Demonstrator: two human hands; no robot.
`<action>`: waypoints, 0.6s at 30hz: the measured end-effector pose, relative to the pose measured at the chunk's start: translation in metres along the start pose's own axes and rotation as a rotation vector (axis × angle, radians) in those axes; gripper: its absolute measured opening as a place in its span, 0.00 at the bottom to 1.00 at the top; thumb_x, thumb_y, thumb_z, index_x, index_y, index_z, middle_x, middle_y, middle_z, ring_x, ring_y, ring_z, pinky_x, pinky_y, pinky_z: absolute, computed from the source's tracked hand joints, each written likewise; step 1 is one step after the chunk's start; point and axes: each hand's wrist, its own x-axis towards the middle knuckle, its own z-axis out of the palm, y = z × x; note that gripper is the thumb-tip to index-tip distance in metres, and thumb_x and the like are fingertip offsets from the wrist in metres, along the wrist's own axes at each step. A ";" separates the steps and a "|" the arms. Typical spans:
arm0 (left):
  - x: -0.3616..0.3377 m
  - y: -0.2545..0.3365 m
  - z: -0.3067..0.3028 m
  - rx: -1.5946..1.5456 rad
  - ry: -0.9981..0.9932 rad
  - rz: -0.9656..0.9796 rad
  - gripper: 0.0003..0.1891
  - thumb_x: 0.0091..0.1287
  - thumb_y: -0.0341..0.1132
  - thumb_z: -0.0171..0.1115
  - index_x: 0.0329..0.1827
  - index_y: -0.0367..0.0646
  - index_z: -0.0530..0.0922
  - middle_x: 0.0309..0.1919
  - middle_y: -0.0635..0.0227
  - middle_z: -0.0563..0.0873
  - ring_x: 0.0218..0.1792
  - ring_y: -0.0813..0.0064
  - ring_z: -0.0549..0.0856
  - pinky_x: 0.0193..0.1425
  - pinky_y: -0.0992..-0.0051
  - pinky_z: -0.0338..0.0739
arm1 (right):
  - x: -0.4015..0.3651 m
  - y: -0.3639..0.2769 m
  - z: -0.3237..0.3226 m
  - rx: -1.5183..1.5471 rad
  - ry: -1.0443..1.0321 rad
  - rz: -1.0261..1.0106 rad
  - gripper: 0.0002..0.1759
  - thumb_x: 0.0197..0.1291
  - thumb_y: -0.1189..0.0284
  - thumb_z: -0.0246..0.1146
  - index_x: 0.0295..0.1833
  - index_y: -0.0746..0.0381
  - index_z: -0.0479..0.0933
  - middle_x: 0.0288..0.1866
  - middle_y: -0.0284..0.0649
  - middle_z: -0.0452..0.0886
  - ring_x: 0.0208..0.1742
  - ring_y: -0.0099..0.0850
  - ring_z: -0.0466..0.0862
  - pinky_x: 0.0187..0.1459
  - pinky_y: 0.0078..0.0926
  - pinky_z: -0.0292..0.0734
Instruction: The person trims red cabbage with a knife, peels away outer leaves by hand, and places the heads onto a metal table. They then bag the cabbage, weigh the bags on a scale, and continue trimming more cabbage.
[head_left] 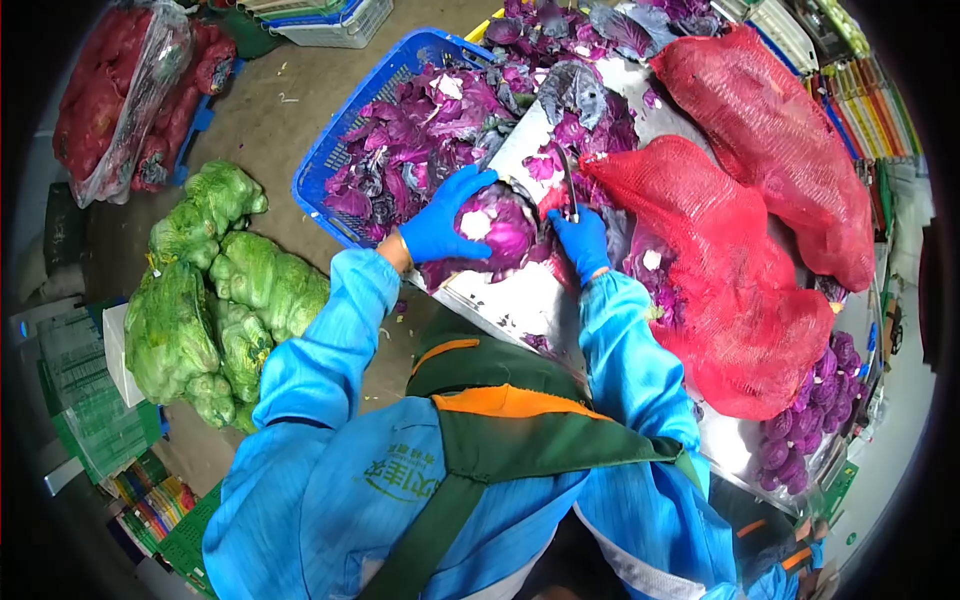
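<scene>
My left hand (447, 222), in a blue glove, grips a red cabbage (512, 232) from its left side, thumb and fingers spread round it. The pale cut stem of the cabbage faces up. Just to the right of it, my right hand (581, 240), also gloved in blue, is closed on a knife (570, 182) whose thin dark blade points away from me. Both hands are over a metal work table (497, 306) strewn with loose purple leaves. Part of the knife handle is hidden in the glove.
A blue basket (312, 165) heaped with purple leaves stands at the left. Red mesh sacks (720, 270) lie on the table at the right, with several red cabbages (812, 410) beyond. Bagged green vegetables (175, 320) rest on the floor at left.
</scene>
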 end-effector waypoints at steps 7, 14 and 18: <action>-0.045 0.009 0.055 -0.258 0.509 -0.278 0.56 0.50 0.42 0.79 0.77 0.39 0.50 0.72 0.52 0.60 0.71 0.59 0.65 0.73 0.63 0.61 | -0.032 -0.051 -0.033 0.147 -0.045 -0.029 0.26 0.53 0.57 0.70 0.55 0.60 0.80 0.33 0.48 0.84 0.33 0.34 0.85 0.39 0.31 0.78; -0.029 0.009 0.058 -0.014 0.530 -0.091 0.59 0.43 0.47 0.82 0.77 0.42 0.54 0.73 0.55 0.62 0.71 0.54 0.64 0.74 0.60 0.59 | -0.005 -0.045 -0.010 0.154 -0.203 -0.203 0.20 0.49 0.68 0.68 0.50 0.60 0.81 0.32 0.44 0.84 0.33 0.32 0.85 0.39 0.31 0.78; -0.018 0.010 0.050 -0.006 0.404 -0.107 0.59 0.42 0.53 0.81 0.76 0.44 0.56 0.74 0.54 0.61 0.73 0.53 0.60 0.75 0.58 0.55 | 0.004 -0.003 0.006 0.337 -0.116 -0.125 0.13 0.48 0.72 0.68 0.41 0.61 0.80 0.32 0.47 0.84 0.32 0.37 0.84 0.38 0.34 0.78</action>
